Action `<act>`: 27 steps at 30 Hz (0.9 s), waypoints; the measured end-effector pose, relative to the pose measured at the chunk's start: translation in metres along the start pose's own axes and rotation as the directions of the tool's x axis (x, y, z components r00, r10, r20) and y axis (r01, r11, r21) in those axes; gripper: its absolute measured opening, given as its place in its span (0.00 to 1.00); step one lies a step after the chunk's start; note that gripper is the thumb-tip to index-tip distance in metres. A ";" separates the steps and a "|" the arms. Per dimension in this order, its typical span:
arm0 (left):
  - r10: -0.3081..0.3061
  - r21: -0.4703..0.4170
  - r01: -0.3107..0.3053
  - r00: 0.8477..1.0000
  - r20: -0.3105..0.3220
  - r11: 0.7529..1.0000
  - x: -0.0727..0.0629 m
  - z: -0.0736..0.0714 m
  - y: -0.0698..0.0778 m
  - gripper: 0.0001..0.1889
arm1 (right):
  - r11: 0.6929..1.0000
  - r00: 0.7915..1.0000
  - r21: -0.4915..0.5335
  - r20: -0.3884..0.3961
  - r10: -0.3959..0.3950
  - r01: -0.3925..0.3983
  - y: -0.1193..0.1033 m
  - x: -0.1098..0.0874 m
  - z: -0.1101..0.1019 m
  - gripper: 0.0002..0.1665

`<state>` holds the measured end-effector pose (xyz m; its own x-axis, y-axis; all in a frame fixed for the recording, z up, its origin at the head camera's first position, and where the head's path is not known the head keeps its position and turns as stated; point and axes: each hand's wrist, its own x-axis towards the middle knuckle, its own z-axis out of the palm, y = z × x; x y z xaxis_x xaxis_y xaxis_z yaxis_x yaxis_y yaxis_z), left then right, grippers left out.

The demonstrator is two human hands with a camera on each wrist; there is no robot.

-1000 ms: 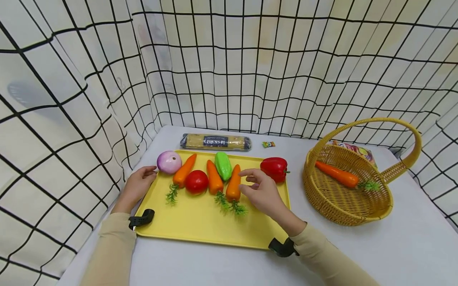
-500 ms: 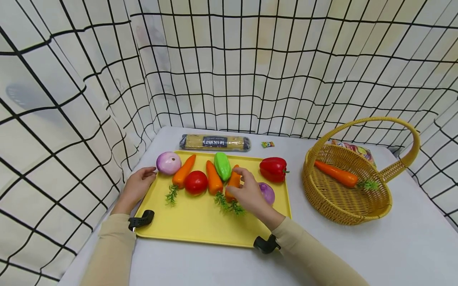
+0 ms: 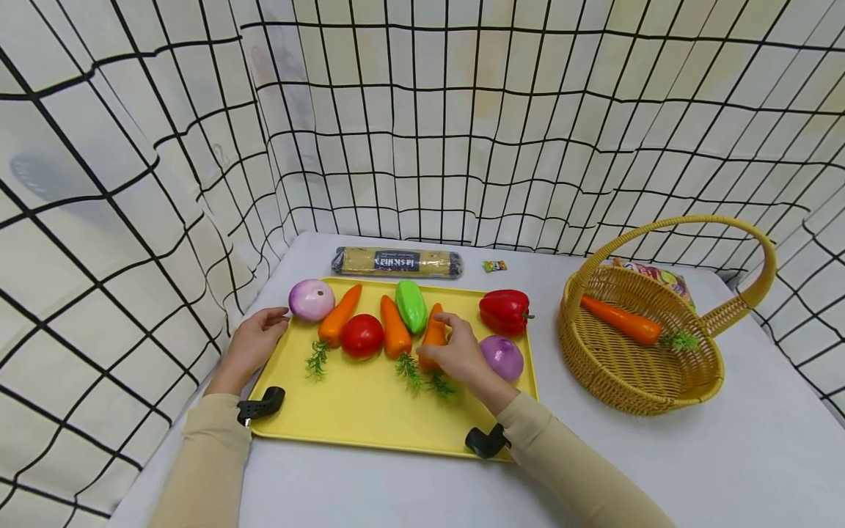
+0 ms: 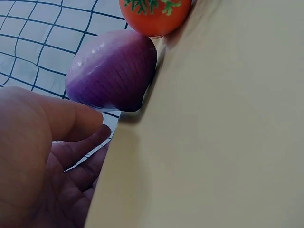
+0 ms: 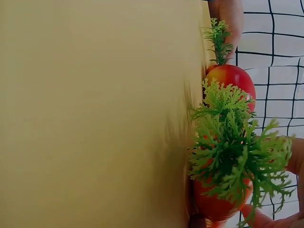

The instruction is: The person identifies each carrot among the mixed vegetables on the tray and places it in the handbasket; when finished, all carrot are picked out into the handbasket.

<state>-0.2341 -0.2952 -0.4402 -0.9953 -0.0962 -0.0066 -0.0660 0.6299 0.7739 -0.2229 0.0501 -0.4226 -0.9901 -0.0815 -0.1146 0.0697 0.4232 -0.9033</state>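
My right hand (image 3: 460, 357) grips the rightmost orange carrot (image 3: 433, 330) on the yellow tray (image 3: 370, 411), thumb and fingers on either side of it. In the right wrist view, leafy green tops (image 5: 228, 147) cover much of the carrot's body (image 5: 216, 204). Beside the tray's left edge rests my left hand (image 3: 254, 343), fingers loosely bent and holding nothing, close to a purple onion (image 4: 114, 71). Also on the tray are two more carrots (image 3: 394, 330), a red tomato (image 3: 361, 336), a green vegetable (image 3: 411, 306), a red bell pepper (image 3: 505, 312) and a second onion (image 3: 502, 358).
A wicker basket (image 3: 597, 367) with a tall handle stands right of the tray, with a carrot (image 3: 620, 321) inside. Behind it lies a colourful packet (image 3: 660, 280). A spaghetti pack (image 3: 396, 262) and a small wrapped sweet (image 3: 494, 266) lie behind the tray. Checked cloth encloses the table.
My right hand has moved left onto the rightmost carrot and closed around it, uncovering the onion behind the wrist. The carrot has shifted slightly. My left hand has stayed put.
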 end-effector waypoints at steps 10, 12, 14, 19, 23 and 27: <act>0.003 0.003 -0.003 1.000 0.000 1.000 0.001 -0.001 0.000 0.26 | 0.982 0.999 -0.184 0.033 -0.035 0.040 0.001 0.002 0.001 0.41; 0.000 0.005 0.000 1.000 0.003 1.000 0.001 -0.001 0.000 0.26 | 0.980 0.999 -0.194 0.029 -0.035 0.040 0.001 0.002 0.001 0.39; -0.003 0.006 0.003 1.000 0.006 1.000 0.001 -0.001 0.000 0.27 | 0.982 0.999 -0.186 0.011 -0.040 0.041 0.002 0.002 0.001 0.39; -0.005 0.004 0.005 1.000 0.007 1.000 0.000 0.000 0.000 0.26 | 0.992 0.997 -0.114 -0.051 -0.057 0.051 0.001 0.002 -0.001 0.37; -0.006 0.008 0.006 1.000 0.005 1.000 0.000 0.000 0.000 0.27 | 0.993 0.990 -0.045 -0.085 -0.110 0.106 -0.002 -0.001 -0.006 0.32; 0.001 0.009 -0.001 1.000 0.005 1.000 0.001 0.000 -0.001 0.27 | 0.984 0.977 0.026 -0.125 -0.171 0.175 -0.007 -0.004 -0.012 0.24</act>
<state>-0.2346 -0.2965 -0.4410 -0.9957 -0.0922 -0.0090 -0.0659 0.6365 0.7684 -0.2211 0.0585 -0.4102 -0.9948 -0.0395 0.0939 -0.1019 0.3785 -0.9200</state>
